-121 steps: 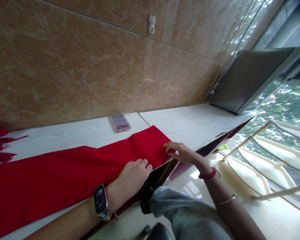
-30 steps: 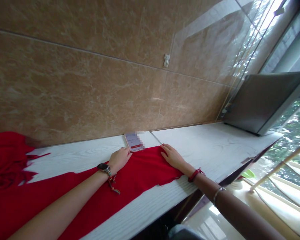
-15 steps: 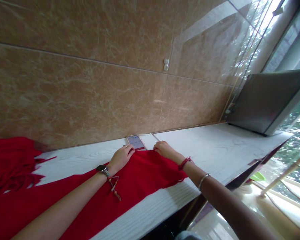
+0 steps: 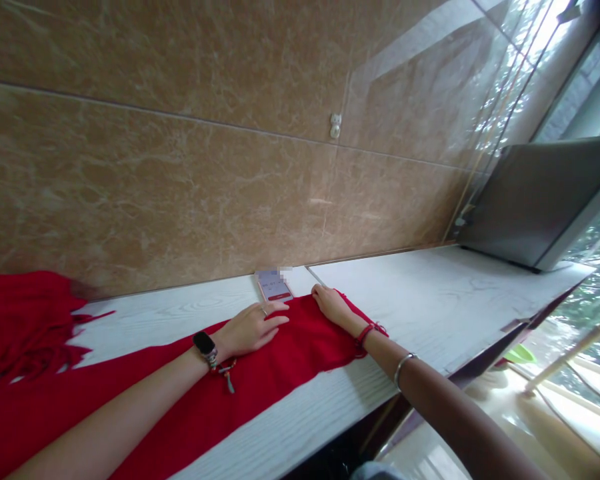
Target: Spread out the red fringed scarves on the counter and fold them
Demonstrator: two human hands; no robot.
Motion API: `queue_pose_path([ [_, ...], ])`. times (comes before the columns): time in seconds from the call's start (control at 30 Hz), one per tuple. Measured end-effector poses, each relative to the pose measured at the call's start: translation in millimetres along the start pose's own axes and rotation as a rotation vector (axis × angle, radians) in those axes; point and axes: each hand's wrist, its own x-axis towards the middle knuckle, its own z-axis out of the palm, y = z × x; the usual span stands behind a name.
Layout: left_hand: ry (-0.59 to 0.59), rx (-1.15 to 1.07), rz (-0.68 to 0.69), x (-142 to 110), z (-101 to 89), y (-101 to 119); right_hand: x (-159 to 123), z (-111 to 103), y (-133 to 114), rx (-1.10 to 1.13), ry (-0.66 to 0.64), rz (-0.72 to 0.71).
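A long red scarf (image 4: 285, 353) lies spread along the white counter (image 4: 405, 287), running off to the left. My left hand (image 4: 251, 329) rests flat on its far edge with the fingers apart, just in front of a phone (image 4: 274, 285) with a lit screen. At the scarf's right end, my right hand (image 4: 333, 307) has its fingers curled over the far edge, gripping the cloth; its fingertips are partly hidden. A bunched red cloth with tassels (image 4: 25, 327) sits at the left by the wall.
Brown marbled tiles (image 4: 180, 187) rise behind the counter, with a small white hook (image 4: 335, 125) on them. A dark grey appliance (image 4: 535, 200) stands at the counter's right end. Pale rack bars (image 4: 575, 357) and a green basin (image 4: 520, 354) are beyond the front edge.
Both hands have gone from the scarf's near edge to its far edge. Lately my left hand has loosened its pinch and spread its fingers, while my right hand keeps gripping the edge.
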Motion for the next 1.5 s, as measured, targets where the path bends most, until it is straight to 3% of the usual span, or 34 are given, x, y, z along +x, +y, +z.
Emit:
queue_pose_path([
  [0.17, -0.265, -0.15, 0.043, 1, -5.4, 41, 13, -3, 2, 0.029, 0.009, -0.045],
  [0.27, -0.389, -0.196, 0.038, 4, -7.4, 45, 16, 2, 2, 0.046, 0.016, -0.064],
  [0.5, -0.17, -0.083, -0.098, 23, 9.3, 25, 11, 14, 4, 0.104, 0.061, -0.082],
  [0.73, -0.228, -0.144, -0.024, 27, 18.0, 39, -15, 6, 0, 0.16, 0.023, -0.191],
  [0.9, -0.292, -0.134, -0.188, 22, 16.9, 32, -18, 10, 14, 0.162, 0.086, -0.071],
  [1.0, -0.34, -0.132, -0.215, 21, 16.5, 26, -15, 14, 22, 0.164, 0.101, -0.048],
  [1.27, -0.195, -0.116, -0.101, 15, 21.7, 25, -21, 10, 23, 0.117, 0.245, -0.04],
  [1.4, -0.22, -0.163, -0.069, 16, 20.5, 25, -24, 6, 17, 0.063, 0.167, -0.062],
  [1.5, -0.234, -0.173, -0.09, 17, 19.1, 26, -26, -1, 11, -0.039, 0.117, 0.015],
])
